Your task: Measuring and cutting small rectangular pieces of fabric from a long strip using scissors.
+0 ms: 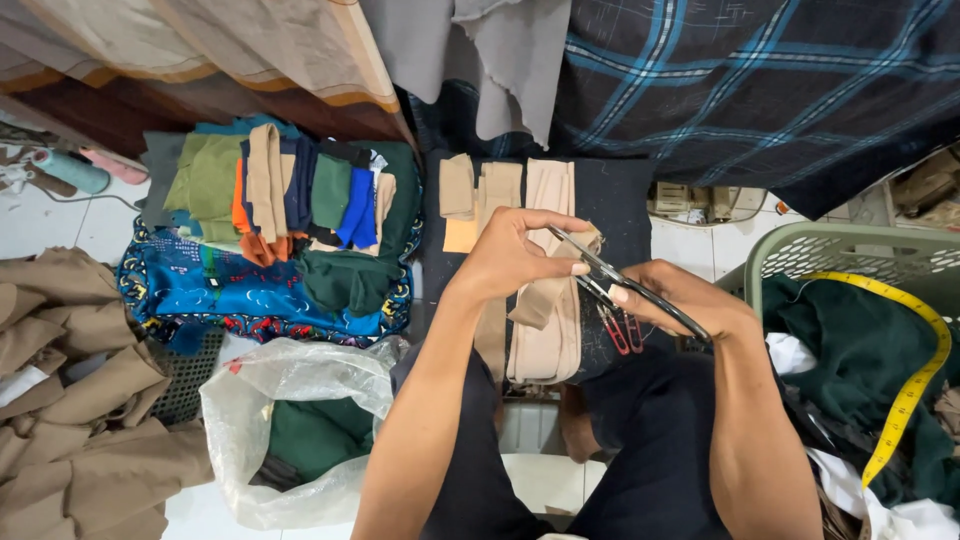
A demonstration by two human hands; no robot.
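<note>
Left hand (510,255): pinching the top of a beige fabric strip (545,300), fingers closed on it.
Right hand (685,300): gripping black scissors (615,282), blades meeting the strip's upper end.
Strip: hanging over the dark cloth (610,200) on the lap, beside more beige pieces (480,195).
Left side: folded fabric pile (290,190), plastic bag (290,430).
Right side: basket (850,250) holding a yellow tape measure (915,370).

White tiled floor (70,225), bearing:
- heap of tan fabric (75,390), far left of the left hand (515,255);
- clear plastic bag (290,420) of green cloth, below left of that hand;
- dark cloth (610,195) under beige strips (550,190), beneath both hands;
- pale green basket (850,250), right of the right hand (680,295).
</note>
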